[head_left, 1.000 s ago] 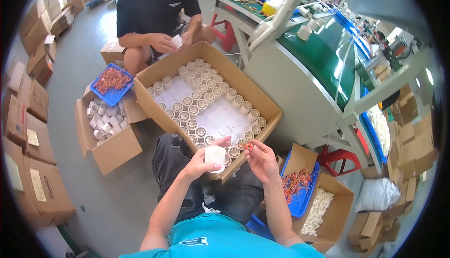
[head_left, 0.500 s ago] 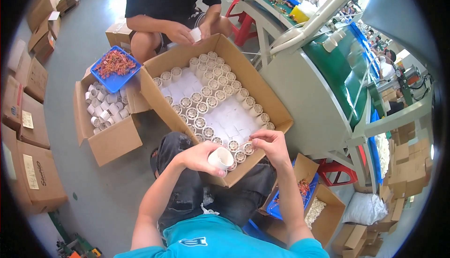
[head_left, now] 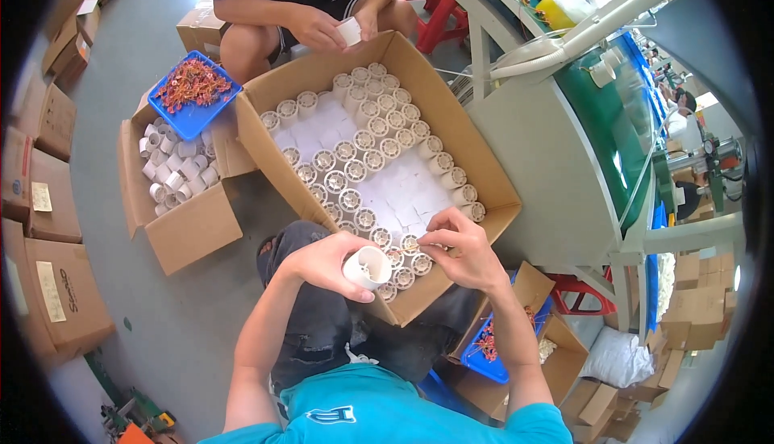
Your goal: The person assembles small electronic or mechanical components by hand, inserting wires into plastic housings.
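My left hand (head_left: 326,260) is wrapped round a white plastic cylinder (head_left: 361,271), tilted so that its open end faces up and right; a small part shows inside. To the right, my right hand (head_left: 463,252) has thumb and forefinger pinched together over the near end of the large cardboard box (head_left: 477,144). What it pinches is too small to make out. Rows of upright white cylinders (head_left: 373,160) with slotted round tops stand in the box, on a white layer (head_left: 403,194).
Across the box, another person's hands (head_left: 318,29) hold a white cylinder (head_left: 349,32). At left, a blue tray (head_left: 189,126) of red-and-orange wired parts rests on a box of loose white rings (head_left: 179,174). Beside my right forearm sits another blue tray (head_left: 493,370). A green-topped workbench (head_left: 592,125) stands right.
The view has shifted slightly. My left hand has drawn the cylinder a little to the left, showing more of its inside. My right hand, still pinched, has moved slightly left.
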Available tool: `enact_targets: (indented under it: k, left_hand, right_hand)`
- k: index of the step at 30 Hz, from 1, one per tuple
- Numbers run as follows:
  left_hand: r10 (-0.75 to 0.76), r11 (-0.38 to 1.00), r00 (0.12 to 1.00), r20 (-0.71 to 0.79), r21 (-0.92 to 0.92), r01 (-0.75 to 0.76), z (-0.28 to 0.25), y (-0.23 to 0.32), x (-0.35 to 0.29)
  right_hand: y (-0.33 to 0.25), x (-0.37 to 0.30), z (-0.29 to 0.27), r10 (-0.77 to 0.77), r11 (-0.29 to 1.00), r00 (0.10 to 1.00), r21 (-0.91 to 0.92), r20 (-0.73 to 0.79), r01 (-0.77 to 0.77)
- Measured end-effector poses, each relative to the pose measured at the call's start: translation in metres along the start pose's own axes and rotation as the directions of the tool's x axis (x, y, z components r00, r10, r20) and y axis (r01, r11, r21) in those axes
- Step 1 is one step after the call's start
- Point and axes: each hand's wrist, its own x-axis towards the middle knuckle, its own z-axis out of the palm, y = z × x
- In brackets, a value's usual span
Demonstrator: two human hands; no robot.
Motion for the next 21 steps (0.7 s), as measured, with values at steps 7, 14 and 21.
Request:
enact_targets:
  k: [7,14,21]
  left_hand:
    - [0.012,1.000,0.999,0.031,-0.008,-0.012,-0.0001,-0.0035,0.0004]
    - [0.015,0.999,0.999,0.033,0.028,-0.016,0.0043,0.0004,0.0067]
    - [-0.015,0.998,0.997,0.078,0.065,0.010,0.0055,-0.0018,0.0059]
  right_hand:
    - [0.0013,0.0043,0.0070,-0.148,0.985,0.988,-0.091,-0.049,0.143]
    - [0.0025,0.0036,0.0081,-0.181,0.973,0.980,-0.158,-0.086,0.166]
    - [0.0000,0.0003,0.0081,-0.169,0.968,0.985,-0.196,-0.045,0.157]
